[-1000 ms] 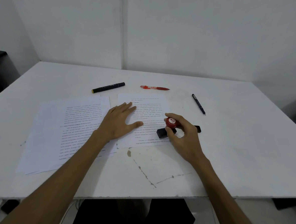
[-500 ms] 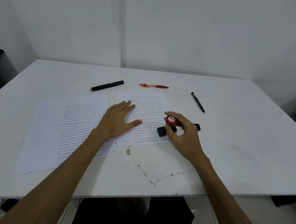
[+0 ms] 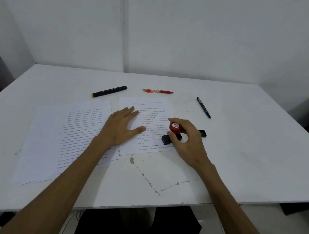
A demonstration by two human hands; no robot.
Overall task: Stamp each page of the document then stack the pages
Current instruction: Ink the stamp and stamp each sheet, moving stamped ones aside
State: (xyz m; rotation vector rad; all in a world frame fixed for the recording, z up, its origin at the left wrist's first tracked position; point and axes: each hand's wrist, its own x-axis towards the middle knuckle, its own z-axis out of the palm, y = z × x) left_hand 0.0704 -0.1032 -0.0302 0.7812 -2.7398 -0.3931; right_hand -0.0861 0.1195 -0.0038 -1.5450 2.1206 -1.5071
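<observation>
Fingers of the right hand (image 3: 189, 141) clench a red-knobbed stamp (image 3: 176, 128) pressed on the page (image 3: 149, 110)'s lower right corner; the left hand (image 3: 121, 128) lies flat, released, on that page's left half.

dim, even light; soft shadows under hands on table (image 3: 242, 147). wide-angle bend at table's edges. print on pages too soft to read.

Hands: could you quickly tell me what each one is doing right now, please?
Left hand: open, flat on the page.
Right hand: closed on the stamp.
</observation>
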